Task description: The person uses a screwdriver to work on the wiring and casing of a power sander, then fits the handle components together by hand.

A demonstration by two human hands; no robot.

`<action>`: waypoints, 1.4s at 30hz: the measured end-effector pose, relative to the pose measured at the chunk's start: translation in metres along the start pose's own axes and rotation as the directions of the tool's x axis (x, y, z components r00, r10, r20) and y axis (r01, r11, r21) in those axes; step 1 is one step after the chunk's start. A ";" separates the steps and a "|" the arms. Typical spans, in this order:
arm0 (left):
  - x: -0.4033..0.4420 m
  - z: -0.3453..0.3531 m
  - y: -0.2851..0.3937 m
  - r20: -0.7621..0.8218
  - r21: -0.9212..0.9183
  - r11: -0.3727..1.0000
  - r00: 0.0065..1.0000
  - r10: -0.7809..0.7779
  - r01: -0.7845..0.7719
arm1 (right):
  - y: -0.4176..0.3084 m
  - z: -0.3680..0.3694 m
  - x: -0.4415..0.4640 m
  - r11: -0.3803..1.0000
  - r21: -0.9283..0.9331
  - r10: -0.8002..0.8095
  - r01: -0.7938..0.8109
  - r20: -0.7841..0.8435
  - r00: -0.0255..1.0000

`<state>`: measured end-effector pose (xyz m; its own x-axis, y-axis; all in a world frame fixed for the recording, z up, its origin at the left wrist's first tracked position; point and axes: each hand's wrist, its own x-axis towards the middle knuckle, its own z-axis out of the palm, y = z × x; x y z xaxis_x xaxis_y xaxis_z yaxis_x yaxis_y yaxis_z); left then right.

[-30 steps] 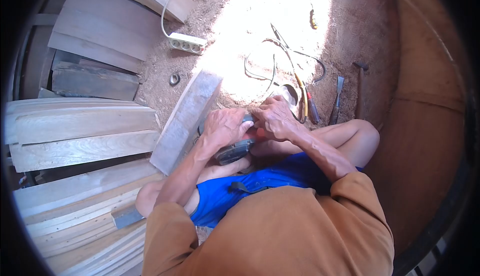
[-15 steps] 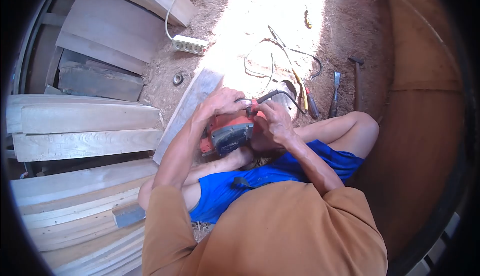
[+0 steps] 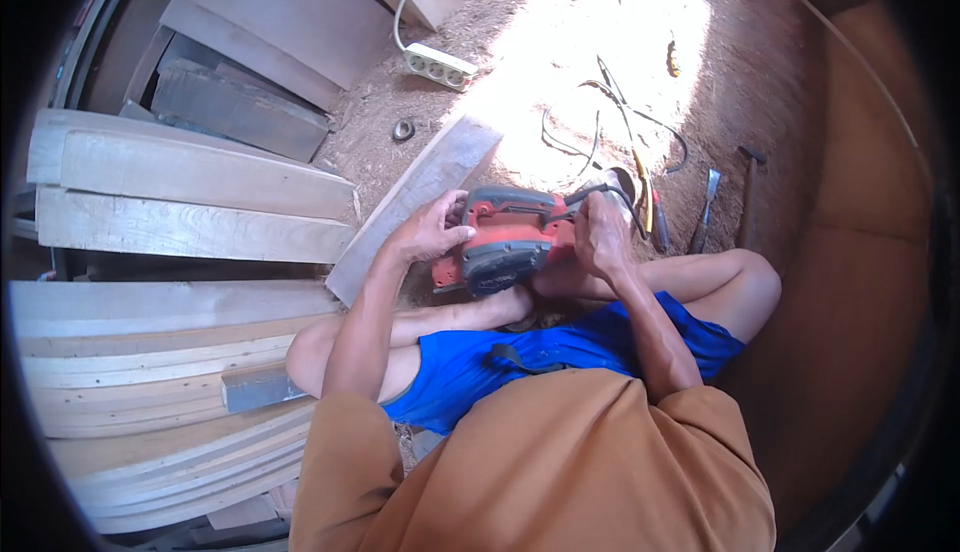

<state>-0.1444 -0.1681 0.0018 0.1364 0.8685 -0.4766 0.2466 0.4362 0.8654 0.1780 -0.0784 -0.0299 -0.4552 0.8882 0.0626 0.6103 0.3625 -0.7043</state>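
A red and black power tool (image 3: 510, 237) is held over my crossed legs. My left hand (image 3: 437, 229) grips its left end, the thumb lying on the red body and the fingers behind it. Around the rear end, on the right, my right hand (image 3: 602, 239) is closed, next to where a black cord leaves the tool. A long wooden beam (image 3: 415, 192) lies on the ground just beyond my left hand. The underside of the tool is hidden.
Stacked boards (image 3: 200, 177) fill the left side. A white power strip (image 3: 440, 65) and a dark ring (image 3: 403, 130) lie ahead. A chisel (image 3: 706, 210), a hammer (image 3: 750, 192) and loose cables are at the right, beside a brown wooden panel (image 3: 860, 282).
The tool has come up into fuller view and now sits level between my hands. My left hand moved from its top to its left end; my right hand moved to its rear. The view has shifted.
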 end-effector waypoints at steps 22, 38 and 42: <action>-0.034 0.026 -0.006 -0.189 0.435 0.900 0.977 0.100 -0.008 | -0.098 0.013 0.056 0.949 0.149 -0.316 0.279 0.479 0.819; -0.092 0.045 0.098 0.007 0.123 0.983 0.991 -0.135 0.133 | -0.073 -0.031 0.077 0.632 0.610 -0.370 -0.478 0.779 0.506; -0.103 0.064 0.053 -0.099 -0.224 0.971 0.989 -0.113 0.089 | -0.072 -0.016 0.077 0.624 0.578 -0.418 -0.526 0.815 0.401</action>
<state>-0.0843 -0.2497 0.0869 0.0121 0.8326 -0.5537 0.0365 0.5530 0.8324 0.1091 -0.0313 0.0367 -0.9661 -0.0255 -0.2568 0.2449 -0.4044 -0.8812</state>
